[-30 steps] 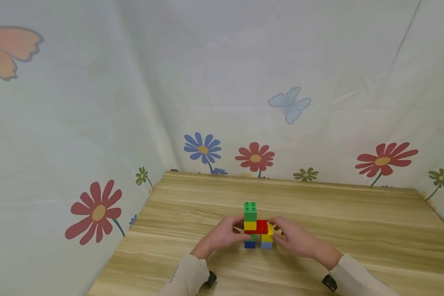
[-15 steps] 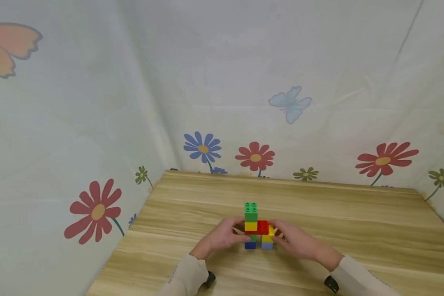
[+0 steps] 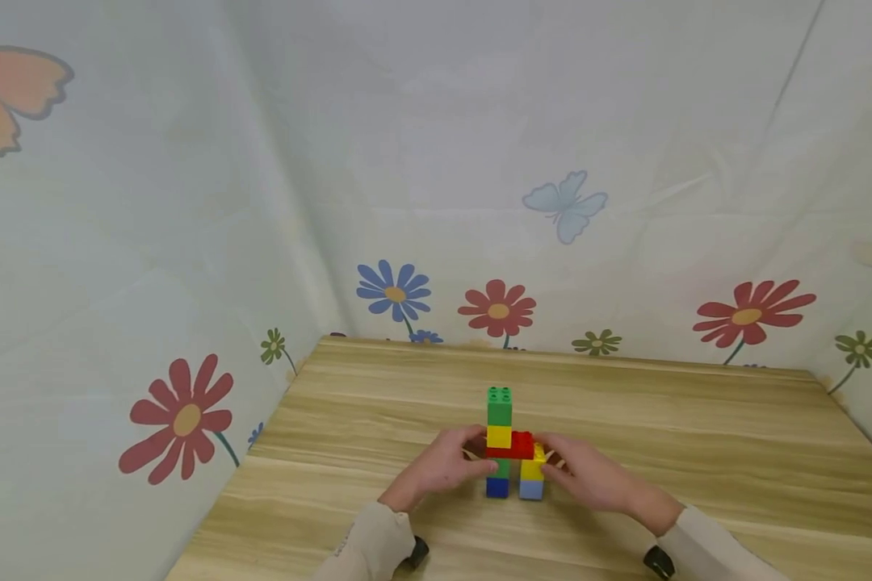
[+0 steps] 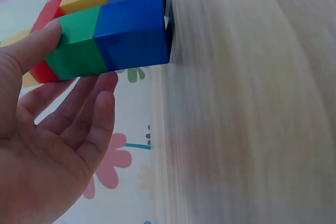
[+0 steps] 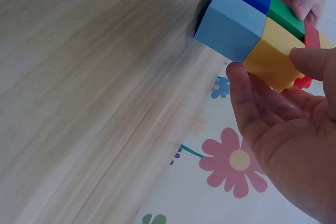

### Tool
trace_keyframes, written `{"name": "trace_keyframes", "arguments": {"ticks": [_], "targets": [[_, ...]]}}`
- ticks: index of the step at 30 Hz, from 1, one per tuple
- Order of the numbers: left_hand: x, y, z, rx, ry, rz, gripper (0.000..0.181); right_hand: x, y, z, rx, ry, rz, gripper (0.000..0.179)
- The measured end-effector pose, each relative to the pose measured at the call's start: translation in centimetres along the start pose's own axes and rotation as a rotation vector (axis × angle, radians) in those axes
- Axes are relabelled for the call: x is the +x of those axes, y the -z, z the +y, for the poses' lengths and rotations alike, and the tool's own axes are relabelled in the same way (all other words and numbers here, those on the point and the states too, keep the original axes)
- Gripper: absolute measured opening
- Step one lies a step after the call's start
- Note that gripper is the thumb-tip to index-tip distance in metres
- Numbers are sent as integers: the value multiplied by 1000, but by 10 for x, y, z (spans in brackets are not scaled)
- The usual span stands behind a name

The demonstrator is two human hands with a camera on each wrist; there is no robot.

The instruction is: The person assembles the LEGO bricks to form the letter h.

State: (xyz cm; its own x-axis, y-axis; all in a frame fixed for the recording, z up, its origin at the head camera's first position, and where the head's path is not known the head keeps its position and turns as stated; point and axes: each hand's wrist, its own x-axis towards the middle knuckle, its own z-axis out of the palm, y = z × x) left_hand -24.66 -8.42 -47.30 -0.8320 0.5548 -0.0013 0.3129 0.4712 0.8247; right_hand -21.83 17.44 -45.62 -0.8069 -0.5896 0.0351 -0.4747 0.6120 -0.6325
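Note:
A small structure of toy building bricks stands between my two hands. Its left column has a dark blue brick (image 3: 497, 487) at the bottom, then a green brick (image 4: 76, 43). A red brick (image 3: 521, 445) bridges both columns, carrying a yellow brick (image 3: 499, 436) and a top green brick (image 3: 500, 407) on its left end. The right column is a light blue brick (image 5: 231, 27) under a yellow brick (image 5: 275, 53). My left hand (image 3: 446, 461) grips the left column, thumb on the lower green brick. With thumb on yellow, my right hand (image 3: 589, 472) grips the right column. Whether the base touches the table is unclear.
The wooden table (image 3: 378, 379) extends around the structure to a back edge. Behind and to the left hangs a pale curtain (image 3: 436, 161) printed with flowers and butterflies. A dark wrist strap (image 3: 417, 553) shows by the left sleeve.
Both hands and the brick structure have shifted slightly right. The structure looks a little taller in the head view, its top higher and its base lower. Both hands keep their hold.

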Motion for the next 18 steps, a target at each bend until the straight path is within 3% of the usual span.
{"name": "trace_keyframes", "arguments": {"ticks": [18], "targets": [[16, -20, 5, 6, 82, 51, 51, -3, 0, 10, 39, -108, 52, 54]]}}
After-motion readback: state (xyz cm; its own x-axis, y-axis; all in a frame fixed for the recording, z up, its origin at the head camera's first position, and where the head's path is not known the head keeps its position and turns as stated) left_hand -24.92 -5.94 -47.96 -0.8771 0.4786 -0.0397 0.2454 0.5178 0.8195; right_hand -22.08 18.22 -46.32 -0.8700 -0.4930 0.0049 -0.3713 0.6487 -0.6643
